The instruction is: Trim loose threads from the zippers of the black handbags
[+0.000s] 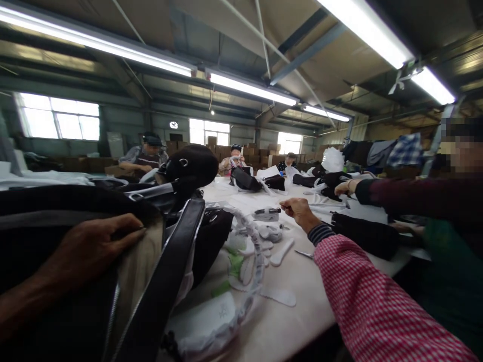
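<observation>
My left hand (88, 246) lies on top of a black and beige bag (132, 281) at the near left, fingers stretched out along its upper edge. A wide black strap (166, 281) runs down the bag's front. My right hand (300, 211), in a red checked sleeve, reaches out over the white table (302, 322) with fingers pinched together near a small dark tool (267, 211); what the pinch holds is too small to name. White paper-wrapped handles and stuffing (249, 256) lie between the bag and my right hand.
A co-worker's hand (345, 187) in a dark sleeve reaches over black bags (362, 234) at the right. Several other people sit along the far end of the table among black bags (245, 178). Cardboard boxes (226, 148) stack at the back wall.
</observation>
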A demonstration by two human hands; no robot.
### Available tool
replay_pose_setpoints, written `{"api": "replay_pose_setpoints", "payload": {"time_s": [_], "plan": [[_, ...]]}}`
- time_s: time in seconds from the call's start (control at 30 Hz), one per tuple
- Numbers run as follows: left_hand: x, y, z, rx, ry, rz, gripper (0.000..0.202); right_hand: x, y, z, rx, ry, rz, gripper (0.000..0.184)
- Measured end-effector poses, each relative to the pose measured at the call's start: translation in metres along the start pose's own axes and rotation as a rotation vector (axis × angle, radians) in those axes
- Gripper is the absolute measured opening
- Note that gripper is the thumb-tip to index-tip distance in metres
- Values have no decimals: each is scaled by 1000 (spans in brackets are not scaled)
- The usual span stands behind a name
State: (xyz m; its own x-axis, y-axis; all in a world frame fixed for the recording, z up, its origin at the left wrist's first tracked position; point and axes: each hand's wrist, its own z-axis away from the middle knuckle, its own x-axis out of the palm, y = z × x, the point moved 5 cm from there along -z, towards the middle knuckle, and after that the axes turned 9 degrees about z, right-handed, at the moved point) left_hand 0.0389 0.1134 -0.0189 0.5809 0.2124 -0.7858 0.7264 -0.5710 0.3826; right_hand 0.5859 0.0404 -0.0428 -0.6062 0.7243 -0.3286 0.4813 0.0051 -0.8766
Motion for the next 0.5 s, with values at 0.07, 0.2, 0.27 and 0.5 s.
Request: {"api": "replay_pose_setpoints", "payload": {"time_s": [0.07,0.2,0.27,0.5], "plan": [[-1,19,3,51,7,-56,38,-7,-16,13,5,-37,29,20],[-4,31,9,84,-15,-129,37,-7,-35,50,-15,-145,136,15],[-5,31,11,83,-22,-146,36,-5,-34,73,-46,-236,218,11],[-2,39,12,252,8,-207,36,12,2,148,-127,-402,612,9]]}}
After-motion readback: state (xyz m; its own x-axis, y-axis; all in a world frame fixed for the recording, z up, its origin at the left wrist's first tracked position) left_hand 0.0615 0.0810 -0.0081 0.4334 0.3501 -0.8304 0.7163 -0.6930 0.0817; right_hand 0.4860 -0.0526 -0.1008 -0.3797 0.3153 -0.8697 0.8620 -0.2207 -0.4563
